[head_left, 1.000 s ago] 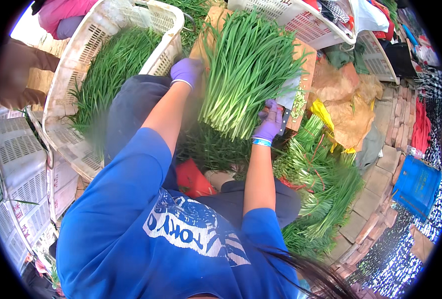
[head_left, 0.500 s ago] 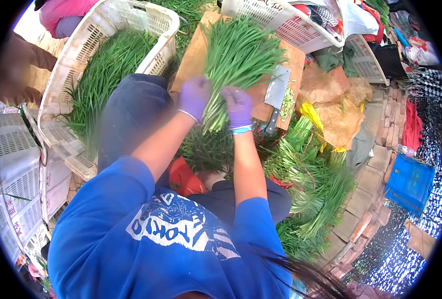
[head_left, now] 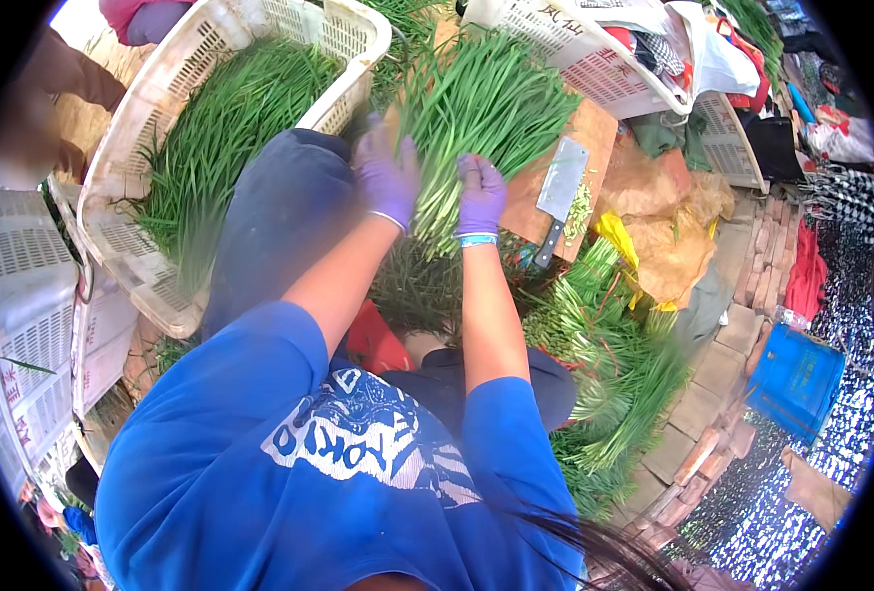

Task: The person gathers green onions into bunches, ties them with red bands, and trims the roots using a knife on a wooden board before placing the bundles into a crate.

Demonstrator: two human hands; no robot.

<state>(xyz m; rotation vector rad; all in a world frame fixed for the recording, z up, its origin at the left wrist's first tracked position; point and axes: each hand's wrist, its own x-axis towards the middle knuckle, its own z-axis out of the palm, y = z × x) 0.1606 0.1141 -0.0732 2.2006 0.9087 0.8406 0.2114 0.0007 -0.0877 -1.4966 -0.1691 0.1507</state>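
Observation:
A big bunch of green chives (head_left: 491, 94) lies on a wooden board (head_left: 591, 128), its pale stem ends pointing toward me. My left hand (head_left: 388, 179), in a purple glove, is at the left side of the stems, open, with its fingers stretched out and somewhat blurred. On the right side, my right hand (head_left: 482, 197), also gloved in purple, has its fingers curled in against the stems. A cleaver (head_left: 563, 182) with a black handle rests on the board to the right of the bunch, beside short cut stem ends (head_left: 579, 212).
A white plastic crate (head_left: 127, 148) of loose chives stands at the left. Tied bundles of chives (head_left: 614, 364) lie on the right, below brown paper (head_left: 668, 246). Another white crate (head_left: 594, 64) holds bags and cloth behind the board. A blue crate (head_left: 796, 382) is at far right.
My left hand has opened from a curled position, its fingers now stretching along the bunch. My right hand stays at the stems. The whole view has shifted slightly.

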